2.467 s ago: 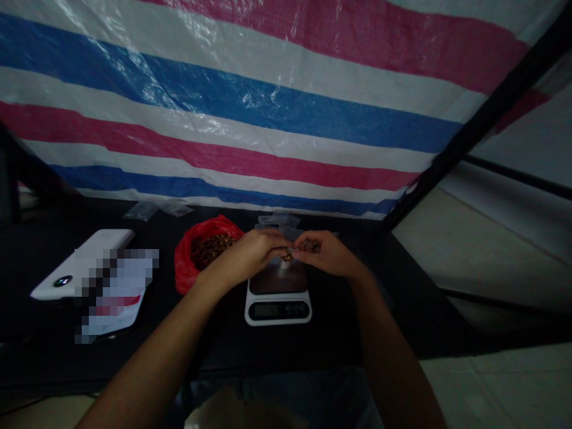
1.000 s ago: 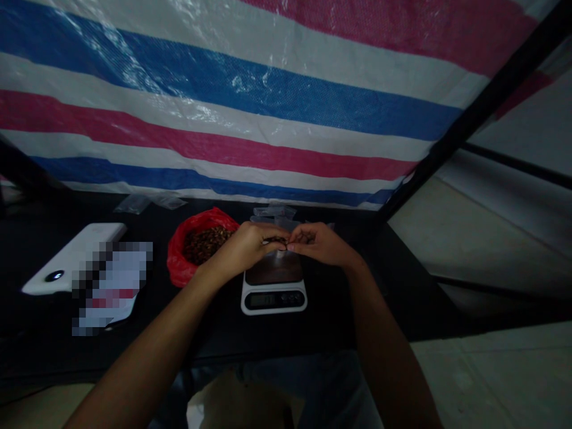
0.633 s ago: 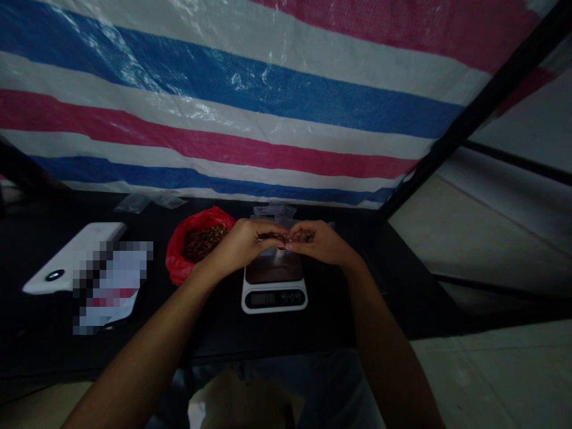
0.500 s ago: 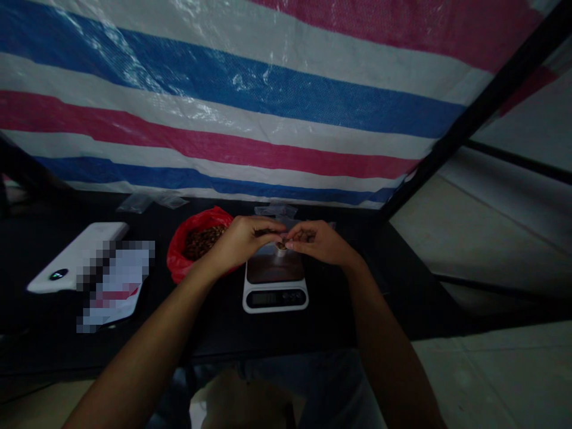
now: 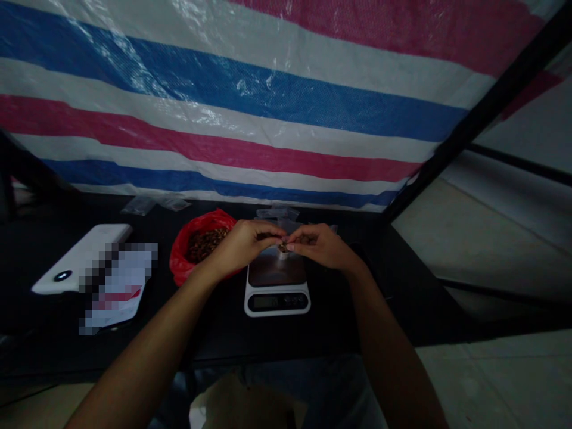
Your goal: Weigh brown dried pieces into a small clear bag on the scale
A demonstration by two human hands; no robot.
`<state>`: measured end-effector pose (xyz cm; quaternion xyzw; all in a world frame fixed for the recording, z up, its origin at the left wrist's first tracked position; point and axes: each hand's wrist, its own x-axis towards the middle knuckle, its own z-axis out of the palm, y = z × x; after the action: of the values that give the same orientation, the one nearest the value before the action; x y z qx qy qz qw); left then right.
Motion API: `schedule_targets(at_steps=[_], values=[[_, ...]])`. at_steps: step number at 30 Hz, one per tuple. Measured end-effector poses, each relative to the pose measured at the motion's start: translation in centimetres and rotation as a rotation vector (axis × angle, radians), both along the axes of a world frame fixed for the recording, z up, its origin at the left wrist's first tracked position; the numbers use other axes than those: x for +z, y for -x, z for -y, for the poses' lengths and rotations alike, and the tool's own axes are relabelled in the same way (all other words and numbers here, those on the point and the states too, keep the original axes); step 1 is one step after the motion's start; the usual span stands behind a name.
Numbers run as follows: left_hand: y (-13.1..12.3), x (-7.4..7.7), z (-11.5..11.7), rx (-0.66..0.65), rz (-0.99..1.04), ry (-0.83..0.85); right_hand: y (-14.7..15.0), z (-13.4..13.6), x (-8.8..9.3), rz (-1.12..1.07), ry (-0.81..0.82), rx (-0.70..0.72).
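My left hand [image 5: 243, 244] and my right hand [image 5: 319, 245] meet fingertip to fingertip just above the far edge of a small white kitchen scale [image 5: 277, 289]. Between the fingertips they pinch a small clear packet [image 5: 283, 245] with dark brown bits in it. To the left of my left hand stands an open red plastic bag [image 5: 187, 253] full of dark brown pieces. Everything rests on a black table [image 5: 232, 333].
A white power bank [image 5: 80, 265] and a blurred white paper [image 5: 118, 289] lie at the left. Several empty clear packets [image 5: 277, 213] sit behind the scale, more [image 5: 154, 204] at the back left. A striped tarpaulin [image 5: 250, 113] hangs behind; a black pole [image 5: 473, 119] slants at right.
Both hands stay joined over the scale, working the small packet with slight finger shifts. The view has drifted a little; nothing else moved.
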<state>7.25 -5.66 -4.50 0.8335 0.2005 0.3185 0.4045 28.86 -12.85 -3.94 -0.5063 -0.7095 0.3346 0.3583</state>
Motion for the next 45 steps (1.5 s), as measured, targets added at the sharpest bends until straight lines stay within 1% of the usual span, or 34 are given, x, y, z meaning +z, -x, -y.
schedule_targets(at_steps=[3, 6, 9, 11, 12, 14, 17, 20, 23, 26, 29, 32, 35, 37, 40, 42, 45], values=[[-0.2, -0.2, 0.1, 0.0, 0.017, 0.051, 0.0, 0.0, 0.1, 0.033, -0.023, 0.007], [-0.6, -0.4, 0.4, 0.007, 0.048, 0.109, 0.0, 0.0, 0.4, 0.033, 0.0, -0.015], [-0.8, -0.5, 0.5, 0.008, 0.087, 0.186, -0.5, 0.5, 0.8, 0.053, -0.021, -0.106], [-0.7, -0.6, 0.3, 0.043, 0.092, 0.199, -1.4, 1.3, 0.9, 0.12, -0.027, -0.188], [-0.6, -0.6, 0.2, 0.071, 0.082, 0.191, -1.9, 1.9, 0.9, 0.167, -0.003, -0.224], [-0.2, -0.4, -0.2, 0.122, 0.037, 0.155, -3.0, 3.4, 0.4, 0.289, 0.114, -0.258], [0.7, -0.2, -0.9, 0.144, -0.07, 0.082, -4.4, 5.5, -0.6, 0.435, 0.256, -0.255], [1.4, 0.0, -1.4, 0.127, -0.192, -0.029, -4.8, 6.6, -1.2, 0.461, 0.287, -0.236], [1.6, -0.3, -1.7, 0.079, -0.276, -0.17, -4.2, 6.3, -0.7, 0.387, 0.248, -0.199], [1.5, -0.8, -1.7, 0.071, -0.325, -0.279, -2.7, 5.2, 1.0, 0.296, 0.09, -0.184], [1.2, -1.0, -1.5, 0.084, -0.367, -0.32, -0.8, 3.3, 2.9, 0.249, -0.087, -0.141], [1.1, -0.8, -1.3, 0.107, -0.394, -0.332, 0.9, 1.1, 3.8, 0.288, -0.15, -0.056], [1.2, -0.4, -1.2, 0.095, -0.339, -0.316, 1.9, -0.1, 3.8, 0.34, -0.125, 0.019], [1.2, 0.1, -1.0, 0.077, -0.237, -0.297, 2.0, 0.0, 3.6, 0.349, -0.125, 0.025], [1.0, 0.7, -0.5, 0.041, -0.113, -0.275, 1.6, 1.3, 3.2, 0.333, -0.182, -0.099], [0.6, 0.8, 0.0, 0.004, -0.092, -0.259, 1.2, 2.3, 2.7, 0.345, -0.166, -0.16], [0.1, 0.7, 0.4, -0.031, -0.114, -0.241, 1.0, 3.5, 1.6, 0.394, -0.073, -0.138]])
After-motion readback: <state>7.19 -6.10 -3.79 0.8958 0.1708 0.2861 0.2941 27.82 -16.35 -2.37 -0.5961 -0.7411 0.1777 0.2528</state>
